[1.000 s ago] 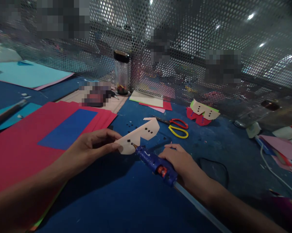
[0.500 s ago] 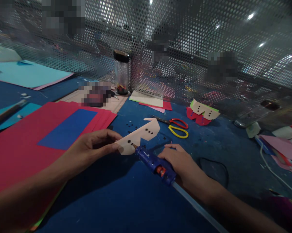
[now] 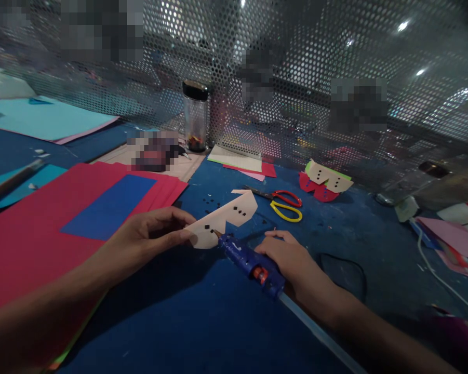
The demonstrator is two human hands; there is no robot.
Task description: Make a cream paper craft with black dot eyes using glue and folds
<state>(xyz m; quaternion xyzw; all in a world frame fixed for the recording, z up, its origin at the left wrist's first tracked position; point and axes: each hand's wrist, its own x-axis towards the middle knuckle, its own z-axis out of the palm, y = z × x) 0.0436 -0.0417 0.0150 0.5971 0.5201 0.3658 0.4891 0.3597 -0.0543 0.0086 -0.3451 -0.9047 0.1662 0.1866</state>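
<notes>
My left hand (image 3: 148,236) pinches the near end of a cream paper cut-out (image 3: 224,218) with small black squares on it, holding it just above the blue table (image 3: 202,311). My right hand (image 3: 286,257) grips a blue glue gun (image 3: 251,262), fingers wrapped round its body. The gun's nozzle touches the lower edge of the cut-out beside my left fingertips. A clear glue stick (image 3: 319,335) sticks out of the gun's back along my right forearm.
Red and yellow scissors (image 3: 284,204) lie behind the cut-out. A stack of red sheets with a blue one (image 3: 109,208) on top lies left. A clear jar (image 3: 195,117) stands by the perforated metal screen (image 3: 335,78). A finished red, green and cream piece (image 3: 325,182) sits further right.
Almost nothing has moved. The glue gun's nozzle has shifted very slightly along the cut-out's edge; both hands keep their hold.
</notes>
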